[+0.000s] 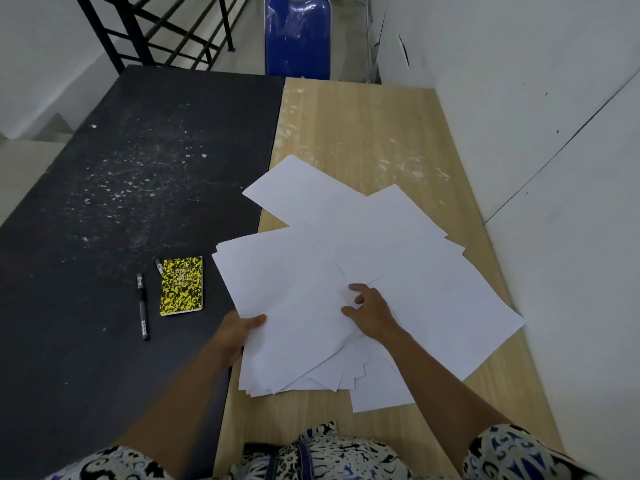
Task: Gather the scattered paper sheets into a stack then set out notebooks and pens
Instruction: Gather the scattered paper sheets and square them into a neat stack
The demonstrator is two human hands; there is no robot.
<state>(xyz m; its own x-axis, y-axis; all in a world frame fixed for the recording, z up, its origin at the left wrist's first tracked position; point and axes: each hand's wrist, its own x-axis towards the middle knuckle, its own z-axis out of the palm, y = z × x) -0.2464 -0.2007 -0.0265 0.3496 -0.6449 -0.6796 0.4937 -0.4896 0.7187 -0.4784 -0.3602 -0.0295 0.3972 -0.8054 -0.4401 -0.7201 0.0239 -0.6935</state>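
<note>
Head view looks down on two tabletops butted edge to edge: a dark table (104,202) on the left, flecked with pale marks, and a light wooden table (363,133) on the right, whose right edge runs close along a white wall (554,98). Beyond the far edges stand a blue chair (297,36) and a black metal railing (156,32). Most of the wooden top's near half is covered by loose white paper sheets (346,220), fanned and overlapping at many angles; their left corners spill over the seam onto the dark surface, and the rightmost sheet reaches near the wall-side edge. The far half of the wooden top lies bare, as does most of the dark one. Both forearms reach in from the bottom, short patterned sleeves at the frame's lower corners. The left hand (239,336) grips the left edge of a thicker bundle of sheets, thumb on top and fingers hidden underneath. The right hand (372,311) rests palm-down on the middle of the pile, fingers loosely curled against the top sheet; I cannot tell whether it pinches any paper. Well left of the sheets, on the dark table, lies a yellow-and-black notebook (181,285), closed and flat. A short dark pen (159,266) touches its upper left corner, and a longer black pen (143,306) lies just beside it, parallel to its long side.
</note>
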